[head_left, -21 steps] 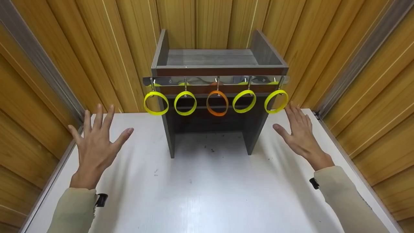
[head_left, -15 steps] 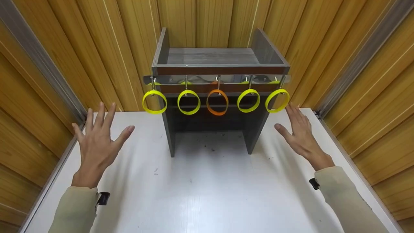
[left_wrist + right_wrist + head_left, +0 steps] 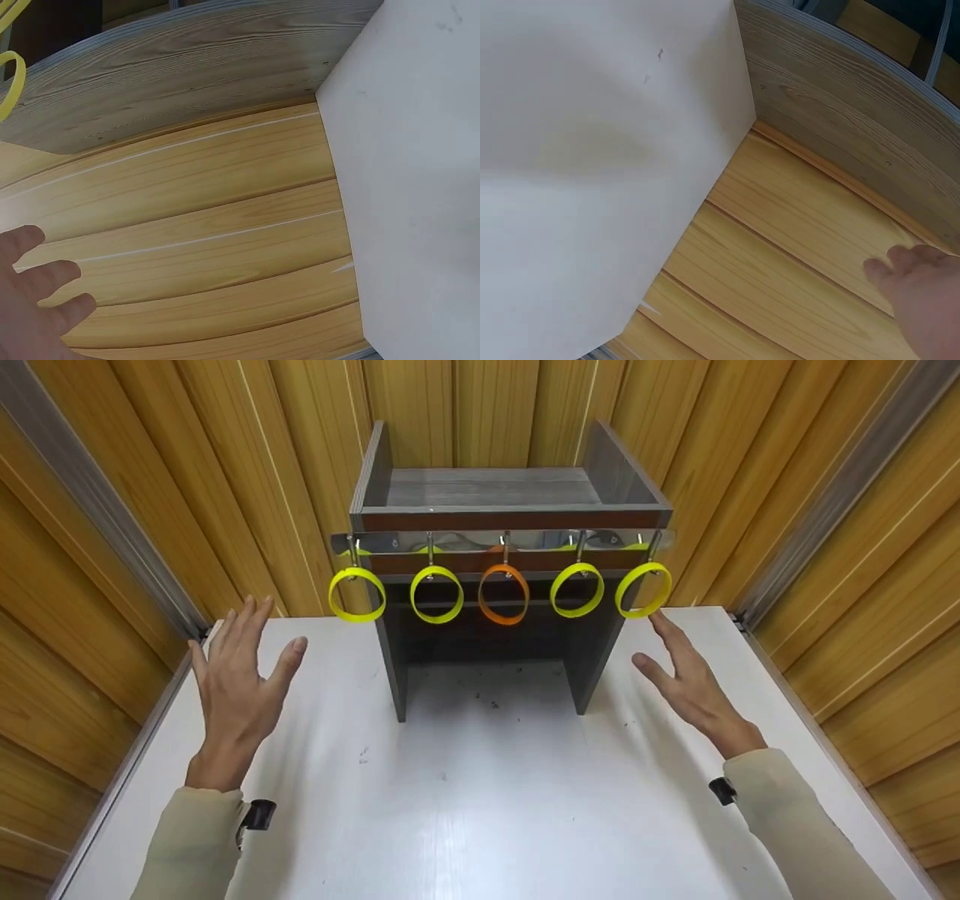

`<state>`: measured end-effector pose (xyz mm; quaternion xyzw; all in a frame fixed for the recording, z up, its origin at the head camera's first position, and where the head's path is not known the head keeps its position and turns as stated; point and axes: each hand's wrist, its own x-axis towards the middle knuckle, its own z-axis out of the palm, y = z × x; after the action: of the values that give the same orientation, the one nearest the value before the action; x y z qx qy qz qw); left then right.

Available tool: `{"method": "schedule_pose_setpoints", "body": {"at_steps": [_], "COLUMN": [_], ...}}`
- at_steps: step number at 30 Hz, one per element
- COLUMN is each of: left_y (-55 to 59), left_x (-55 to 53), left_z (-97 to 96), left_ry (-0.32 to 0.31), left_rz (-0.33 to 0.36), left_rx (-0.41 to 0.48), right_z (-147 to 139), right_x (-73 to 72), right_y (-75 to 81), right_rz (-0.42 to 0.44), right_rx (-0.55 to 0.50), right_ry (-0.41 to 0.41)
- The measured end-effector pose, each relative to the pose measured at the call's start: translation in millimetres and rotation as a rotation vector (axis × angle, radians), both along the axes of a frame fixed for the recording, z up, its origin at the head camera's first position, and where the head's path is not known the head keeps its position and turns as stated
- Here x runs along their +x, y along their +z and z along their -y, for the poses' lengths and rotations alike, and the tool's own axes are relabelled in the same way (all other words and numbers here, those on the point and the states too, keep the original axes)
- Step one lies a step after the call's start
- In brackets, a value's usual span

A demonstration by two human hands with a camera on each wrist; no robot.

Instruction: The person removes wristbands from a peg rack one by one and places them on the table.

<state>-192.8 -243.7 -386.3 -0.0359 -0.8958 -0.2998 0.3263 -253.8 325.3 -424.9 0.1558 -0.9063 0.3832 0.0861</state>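
My left hand hovers over the white surface left of the grey stand, fingers extended and thumb apart, holding nothing. On the other side, my right hand reaches up, its fingertips just below the rightmost yellow ring; whether they touch it I cannot tell. From hooks on a shiny metal strip hang several yellow rings, among them the leftmost ring, and one orange ring in the middle. In the left wrist view, part of a yellow ring shows at the upper left edge.
The grey wooden stand has an upper shelf and two side panels on the white tabletop. Wood-panelled walls rise behind and at both sides. Small dark specks lie under and around the stand.
My left hand has shifted a little to the right and turned, its fingers closer together. The right hand has moved slightly left toward the rightmost ring. Rings beside the orange one have swung slightly.
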Motion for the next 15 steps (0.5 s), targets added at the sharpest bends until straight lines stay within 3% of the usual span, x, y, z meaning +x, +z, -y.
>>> {"method": "schedule_pose_setpoints", "body": {"at_steps": [5, 15], "left_y": [-2.1, -3.6], "left_x": [-1.9, -3.8], "left_z": [-4.6, -11.5], "left_ry": [-0.001, -0.063], "left_rz": [-0.051, -0.139], "left_rx": [0.007, 0.125], "right_z": [5, 21], "right_x": [3.7, 5.2], "right_y": [-4.5, -21.9], "right_rz": [-0.003, -0.066], "right_rx": [-0.064, -0.264], "right_ry": [0.003, 0.039]}}
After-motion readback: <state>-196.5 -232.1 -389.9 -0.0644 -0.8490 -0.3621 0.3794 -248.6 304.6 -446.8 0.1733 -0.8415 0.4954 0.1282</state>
